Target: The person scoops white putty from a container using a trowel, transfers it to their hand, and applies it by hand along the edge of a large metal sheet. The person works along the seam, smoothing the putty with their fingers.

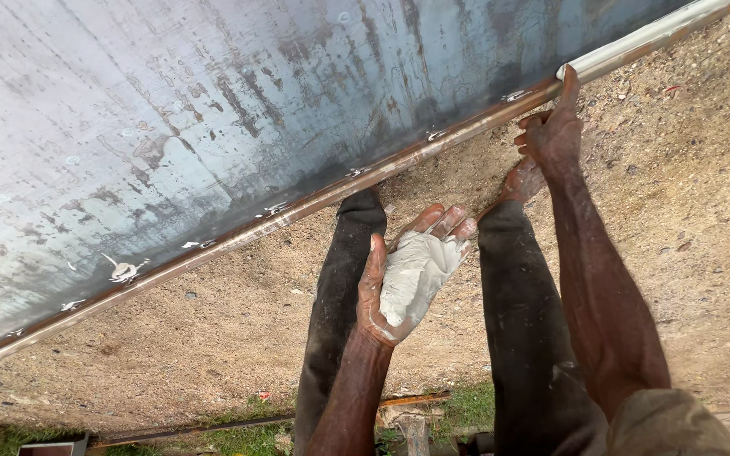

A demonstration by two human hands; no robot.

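Two bare hands work at the lower edge of a large grey metal sheet (213, 110). The left hand (411, 270) is turned palm up, its grip wide, cupping a lump of white putty (411, 274) above the person's dark trouser legs (340, 304). The right hand (555, 135) reaches out to the rusty bottom rail (297, 207), its forefinger pressed against the rail where a white smear begins, the other fingers curled. Sandy ground (686, 211) lies below.
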